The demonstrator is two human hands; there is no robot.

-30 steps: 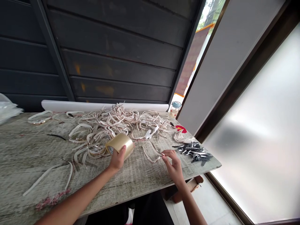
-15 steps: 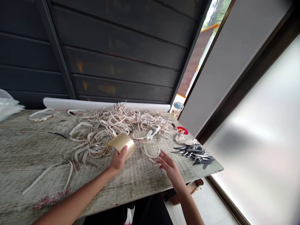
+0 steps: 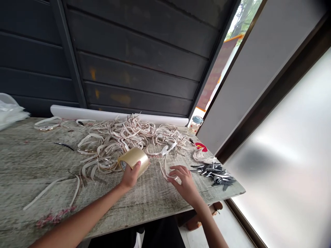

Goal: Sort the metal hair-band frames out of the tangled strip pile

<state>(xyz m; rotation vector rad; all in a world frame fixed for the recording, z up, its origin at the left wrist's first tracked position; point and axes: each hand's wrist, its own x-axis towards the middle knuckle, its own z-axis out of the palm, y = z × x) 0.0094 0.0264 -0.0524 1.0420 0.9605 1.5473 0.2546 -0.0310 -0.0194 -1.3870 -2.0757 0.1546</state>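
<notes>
Wood-grained worktop (image 3: 152,196): looped strips (image 3: 131,132) heaped, one loose strip (image 3: 162,172) left apart.
Our left hand (image 3: 130,176) grips the packing-tape roll (image 3: 137,156) beside the heap; our right hand (image 3: 184,184) curls at that strip, its hold unclear.

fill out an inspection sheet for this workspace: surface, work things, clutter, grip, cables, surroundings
surface: table with wood-grain look, pinkish patch at near left
work things: tape roll and a loose curved strip to its right
clutter: heaped pale strips behind the roll, black strips and red disc at right
grip: left hand holds the tape roll; right hand is at the curved strip, pinch unclear
cables: nothing seen that is plainly a cable
surroundings: dark slatted panel behind, frosted pane at right
</notes>
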